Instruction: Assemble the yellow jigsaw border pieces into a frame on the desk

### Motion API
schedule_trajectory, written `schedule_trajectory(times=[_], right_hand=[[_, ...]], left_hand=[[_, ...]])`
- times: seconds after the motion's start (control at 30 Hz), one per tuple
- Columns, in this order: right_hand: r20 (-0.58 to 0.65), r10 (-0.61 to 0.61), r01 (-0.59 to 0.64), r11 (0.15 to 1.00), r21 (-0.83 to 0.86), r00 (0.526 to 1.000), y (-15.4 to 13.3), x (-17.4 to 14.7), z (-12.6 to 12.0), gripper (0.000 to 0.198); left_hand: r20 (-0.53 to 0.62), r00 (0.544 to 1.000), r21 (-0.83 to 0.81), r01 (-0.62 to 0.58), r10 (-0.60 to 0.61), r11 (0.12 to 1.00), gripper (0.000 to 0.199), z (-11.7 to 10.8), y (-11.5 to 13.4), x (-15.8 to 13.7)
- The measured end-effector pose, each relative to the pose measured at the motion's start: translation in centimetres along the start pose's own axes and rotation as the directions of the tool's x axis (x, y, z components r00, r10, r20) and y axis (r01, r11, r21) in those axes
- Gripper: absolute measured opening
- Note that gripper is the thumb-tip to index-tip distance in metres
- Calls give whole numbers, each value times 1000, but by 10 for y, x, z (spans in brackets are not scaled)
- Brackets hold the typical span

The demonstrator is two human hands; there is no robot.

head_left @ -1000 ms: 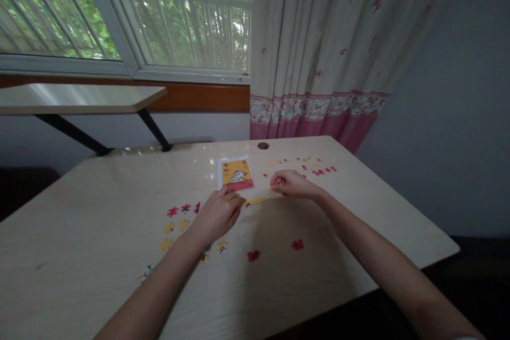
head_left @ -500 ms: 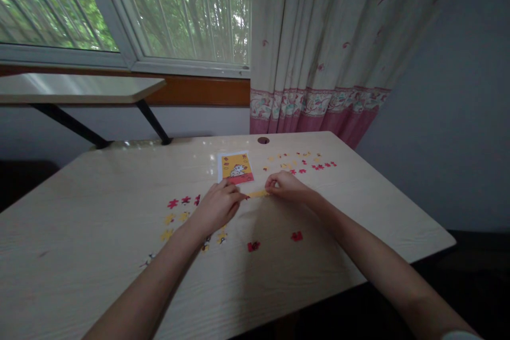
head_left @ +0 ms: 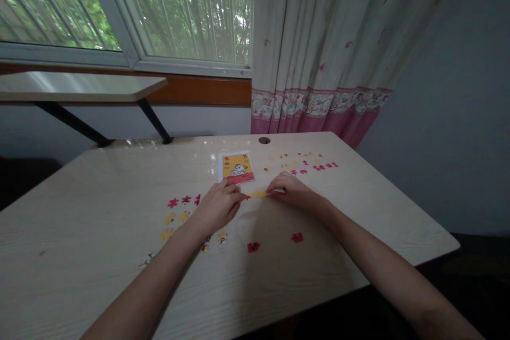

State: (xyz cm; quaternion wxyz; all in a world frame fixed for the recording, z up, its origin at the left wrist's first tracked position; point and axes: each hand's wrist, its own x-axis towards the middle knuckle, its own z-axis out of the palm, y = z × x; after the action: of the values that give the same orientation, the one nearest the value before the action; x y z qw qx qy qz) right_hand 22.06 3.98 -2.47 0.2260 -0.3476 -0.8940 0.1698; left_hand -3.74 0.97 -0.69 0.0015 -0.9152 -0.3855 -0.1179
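A short strip of yellow jigsaw puzzle pieces lies flat on the table between my two hands. My left hand is closed, its fingertips at the left end of the strip, where a small dark red patch shows. My right hand pinches the right end from the other side. The fingertips cover both ends, so the joints there are hidden. Just beyond my left hand lies a picture card with a white animal on yellow and red. My left hand and forearm partly cover loose pieces below.
Loose red pieces and yellow pieces lie left of my left forearm. Two red pieces, one here, lie nearer me. Several more pieces are spread at the back right. A raised shelf stands at the back left.
My right hand has shifted slightly, its fingers now stretched more toward the right end of the yellow strip. My left hand stays in place. The view has moved slightly.
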Motion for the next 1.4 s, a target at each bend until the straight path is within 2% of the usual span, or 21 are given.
schedule_trajectory(times=[0.3, 0.43, 0.5, 0.6, 0.73, 1.13, 1.4], right_hand=[[84, -77, 84, 992, -91, 993, -8, 3, -6, 14], [87, -74, 83, 991, -105, 993, -12, 2, -7, 15], [87, -65, 74, 992, -105, 994, -13, 2, -7, 15], [82, -68, 76, 992, -98, 994, -13, 1, -6, 14], [73, -65, 71, 994, -88, 995, -11, 1, -4, 15], [18, 30, -27, 989, -148, 999, -11, 1, -1, 18], [19, 142, -141, 988, -66, 990, -14, 3, 1, 10]], left_hand=[[18, 1000, 21, 10, -10, 1000, 27, -1, 2, 0], [-8, 1000, 22, 17, -17, 1000, 27, 1, 2, 0], [-52, 997, 24, 58, -57, 998, 29, 4, 1, 0], [-86, 980, 57, 184, -179, 981, 39, 8, -2, 1], [-45, 950, 107, 312, -309, 944, 45, 10, -6, 0], [90, 956, 45, 277, -280, 960, 47, 3, -14, -4], [57, 963, 1, 262, -262, 965, 44, 8, -23, -9]])
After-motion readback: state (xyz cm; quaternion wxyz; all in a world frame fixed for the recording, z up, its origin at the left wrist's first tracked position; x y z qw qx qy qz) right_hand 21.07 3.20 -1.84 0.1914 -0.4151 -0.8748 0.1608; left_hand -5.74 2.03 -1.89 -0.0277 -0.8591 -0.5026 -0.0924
